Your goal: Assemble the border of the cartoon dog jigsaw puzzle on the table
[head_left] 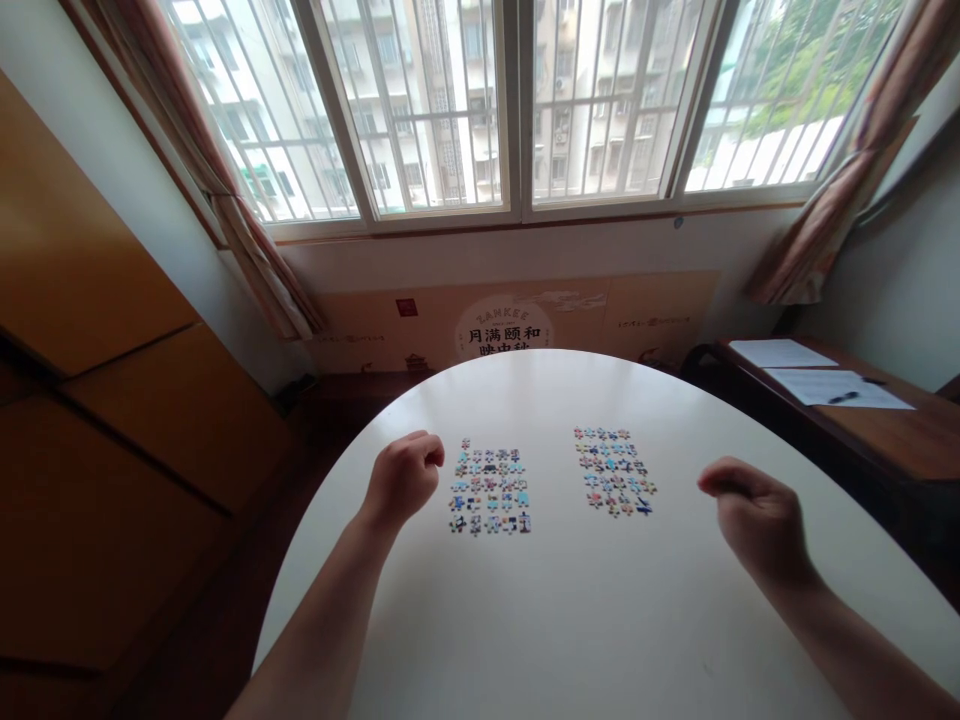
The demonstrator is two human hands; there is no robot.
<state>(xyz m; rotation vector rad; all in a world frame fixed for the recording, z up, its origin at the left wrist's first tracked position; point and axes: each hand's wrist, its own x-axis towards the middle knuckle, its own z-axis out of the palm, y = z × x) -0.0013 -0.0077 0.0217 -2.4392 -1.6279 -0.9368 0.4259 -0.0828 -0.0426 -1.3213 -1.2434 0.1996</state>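
Note:
Jigsaw puzzle pieces lie in two groups of loose rows on a white round table (pixel 570 620). Beside the left group of puzzle pieces (pixel 490 490), just to its left, my left hand (pixel 405 475) rests closed in a fist. My right hand (pixel 761 515) is also curled into a fist, a little way right of the right group of puzzle pieces (pixel 613 470). Neither hand touches the pieces, and nothing shows between the fingers. The pieces have mixed colours, with blue, white and dark patches, and lie slightly apart from each other.
A brown side table (pixel 892 440) at the right bears white papers (pixel 817 387) and a dark pen-like item. Wooden cabinets (pixel 135 420) stand to the left. Behind the table are a printed beige panel (pixel 360 325), barred windows (pixel 442 110) and tied curtains (pixel 825 230).

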